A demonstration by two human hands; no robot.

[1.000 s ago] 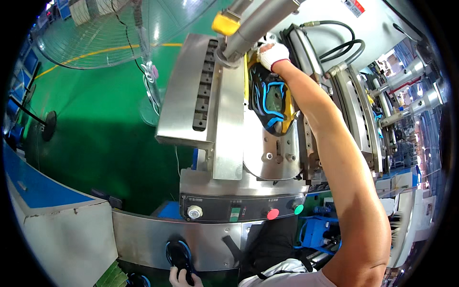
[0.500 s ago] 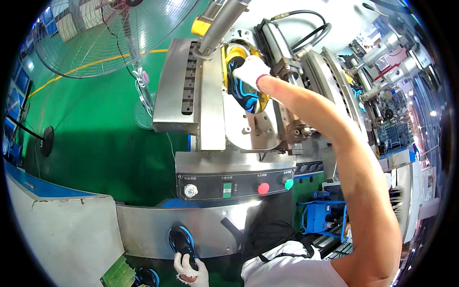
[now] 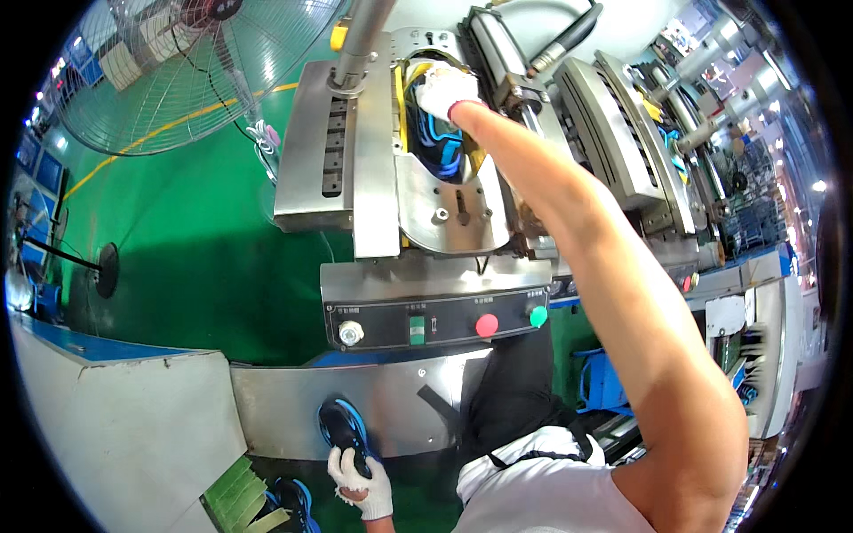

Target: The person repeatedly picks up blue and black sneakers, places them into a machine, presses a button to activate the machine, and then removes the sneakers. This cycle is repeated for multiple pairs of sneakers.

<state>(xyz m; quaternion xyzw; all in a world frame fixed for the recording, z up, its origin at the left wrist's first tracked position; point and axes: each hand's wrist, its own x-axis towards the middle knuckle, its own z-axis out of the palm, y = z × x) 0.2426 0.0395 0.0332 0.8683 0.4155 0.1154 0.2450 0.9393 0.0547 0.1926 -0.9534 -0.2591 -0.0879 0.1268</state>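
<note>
My left hand (image 3: 364, 486), in a white knit glove with some fingertips bare, grips the end of a black sports shoe (image 3: 341, 425) with blue trim. That shoe is held low, over the steel plate at the machine's front. My right hand (image 3: 446, 91), gloved in white with a red cuff, reaches into the machine's oval opening. Its curled fingers are on the far end of a second black-and-blue shoe (image 3: 437, 149), which lies between yellow pads. The glove covers that end of the shoe, and the fingertips are mostly hidden.
A control panel (image 3: 391, 322) with a red button (image 3: 486, 325) and a green button (image 3: 538, 315) spans the machine front. A steel cylinder (image 3: 508, 80) stands right of the opening. A caged fan (image 3: 191, 62) is far left. More shoes (image 3: 298, 502) lie by green strips (image 3: 238, 493).
My view has shifted slightly, and the right hand now sits a little further over the far end of the shoe in the machine. The left hand still holds its shoe.
</note>
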